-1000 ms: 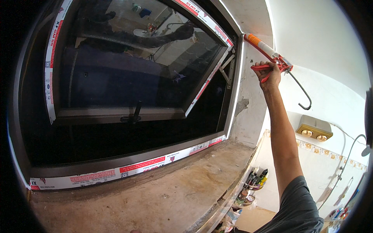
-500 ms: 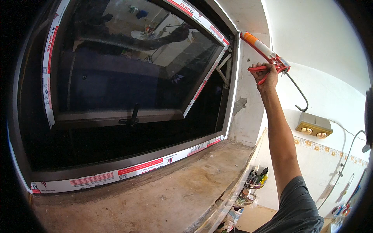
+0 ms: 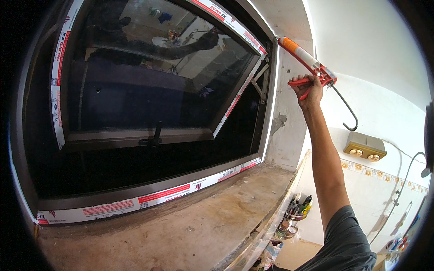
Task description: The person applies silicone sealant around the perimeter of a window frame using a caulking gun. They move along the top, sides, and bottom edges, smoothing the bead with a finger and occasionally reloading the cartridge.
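Raised at the upper right, my right hand [image 3: 309, 90] is closed round the red handle and trigger of a caulking gun [image 3: 300, 55]. A cartridge with an orange and pale label lies in its cradle, and a hooked black rod sticks out behind. The gun tilts up to the left, with its front end at the joint between the dark window frame [image 3: 270, 97] and the plastered side wall [image 3: 289, 101]. Whether the nozzle touches the joint cannot be made out. A white line runs down that joint. My left hand is out of view.
A tilted window sash [image 3: 153, 86] with protective tape and a black handle [image 3: 156, 135] hangs inside the frame. Below runs a rough sill [image 3: 181, 226]. At right are a gold heat lamp [image 3: 365, 147], a shower hose [image 3: 400, 185] and racks of bottles [image 3: 296, 212].
The caulking gun's front end has shifted very slightly left along with my right hand. My grip on it looks the same.
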Motion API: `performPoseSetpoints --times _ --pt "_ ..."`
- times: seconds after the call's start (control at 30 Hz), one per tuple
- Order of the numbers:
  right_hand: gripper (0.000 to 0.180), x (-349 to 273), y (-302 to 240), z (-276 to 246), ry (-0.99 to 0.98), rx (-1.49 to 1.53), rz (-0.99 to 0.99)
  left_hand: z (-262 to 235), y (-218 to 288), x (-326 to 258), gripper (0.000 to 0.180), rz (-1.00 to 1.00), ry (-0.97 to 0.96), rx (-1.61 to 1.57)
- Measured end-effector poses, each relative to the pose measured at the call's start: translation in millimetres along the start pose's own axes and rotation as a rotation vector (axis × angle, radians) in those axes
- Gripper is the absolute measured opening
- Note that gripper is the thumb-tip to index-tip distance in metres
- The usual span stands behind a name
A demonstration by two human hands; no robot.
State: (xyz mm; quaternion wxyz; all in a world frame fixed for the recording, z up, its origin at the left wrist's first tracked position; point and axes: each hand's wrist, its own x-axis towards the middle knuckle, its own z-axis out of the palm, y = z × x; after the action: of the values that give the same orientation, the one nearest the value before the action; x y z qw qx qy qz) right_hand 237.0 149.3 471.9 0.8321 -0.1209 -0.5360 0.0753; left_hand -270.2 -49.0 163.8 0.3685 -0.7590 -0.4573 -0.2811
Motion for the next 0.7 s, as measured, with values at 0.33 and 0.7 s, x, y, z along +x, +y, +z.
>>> performPoseSetpoints --times 0.33,0.7 --pt "0.016 -9 -4 9 0.019 -0.004 0.02 2 1 -3 0.052 -0.013 0.0 -0.02" --pt "0.015 -19 -6 13 0.03 -0.041 -0.009 2 1 -3 0.053 -0.019 -0.008 -0.006"
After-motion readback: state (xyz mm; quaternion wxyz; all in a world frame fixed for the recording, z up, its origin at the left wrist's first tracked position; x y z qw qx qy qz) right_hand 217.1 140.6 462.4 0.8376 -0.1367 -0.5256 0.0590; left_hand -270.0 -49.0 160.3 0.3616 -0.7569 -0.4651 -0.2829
